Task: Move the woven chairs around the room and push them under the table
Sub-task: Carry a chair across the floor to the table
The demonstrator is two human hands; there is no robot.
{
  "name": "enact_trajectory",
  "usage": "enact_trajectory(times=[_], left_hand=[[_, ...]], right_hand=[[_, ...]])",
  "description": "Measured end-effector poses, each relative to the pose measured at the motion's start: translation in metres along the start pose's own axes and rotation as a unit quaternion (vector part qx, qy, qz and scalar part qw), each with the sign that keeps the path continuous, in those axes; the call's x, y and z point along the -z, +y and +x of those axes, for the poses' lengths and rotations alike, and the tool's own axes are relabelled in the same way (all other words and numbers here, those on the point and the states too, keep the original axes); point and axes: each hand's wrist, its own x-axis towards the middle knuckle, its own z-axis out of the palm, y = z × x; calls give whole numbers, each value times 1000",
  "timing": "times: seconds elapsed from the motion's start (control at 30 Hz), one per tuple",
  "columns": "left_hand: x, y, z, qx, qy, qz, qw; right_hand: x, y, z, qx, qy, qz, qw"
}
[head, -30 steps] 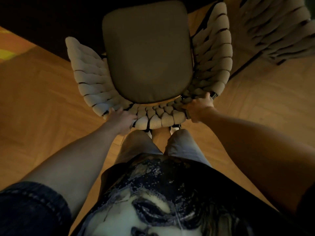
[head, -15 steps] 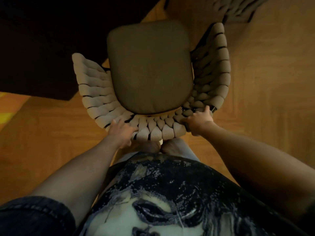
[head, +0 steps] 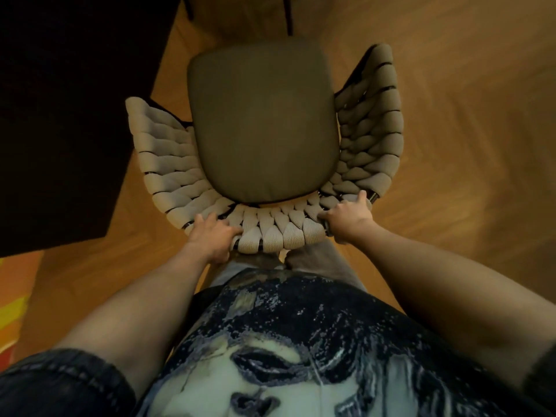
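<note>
Directly below me stands a woven chair (head: 270, 233) with a beige rope back, curved arms and an olive seat cushion (head: 261, 124). My left hand (head: 210, 239) grips the top rail of the back on its left side. On the right side of the same rail my right hand (head: 349, 219) grips it, thumb up along the weave. The dark table (head: 69, 115) fills the upper left; the chair stands clear of it, with its left arm close to the table's edge.
Wooden parquet floor (head: 466, 145) lies open to the right. Part of a second chair with black legs (head: 288, 13) shows at the top edge. A striped orange-yellow rug (head: 12, 311) lies at the lower left. My legs stand just behind the chair's back.
The chair has come out from under the table toward me and to the right; its whole seat now shows. Both hands kept their grip on the back rail.
</note>
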Motion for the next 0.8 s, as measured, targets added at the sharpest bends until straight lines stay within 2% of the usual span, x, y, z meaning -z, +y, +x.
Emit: enact_trajectory(times=[0.23, 0.47, 0.8], left_hand=[[33, 5, 17, -67, 10, 108, 992], [78, 6, 42, -142, 21, 213, 967], [164, 39, 89, -250, 56, 388, 885]], right_hand=[[-42, 2, -20, -53, -10, 125, 991], [-66, -11, -37, -121, -24, 247, 961], [-87, -23, -49, -219, -39, 431, 874]])
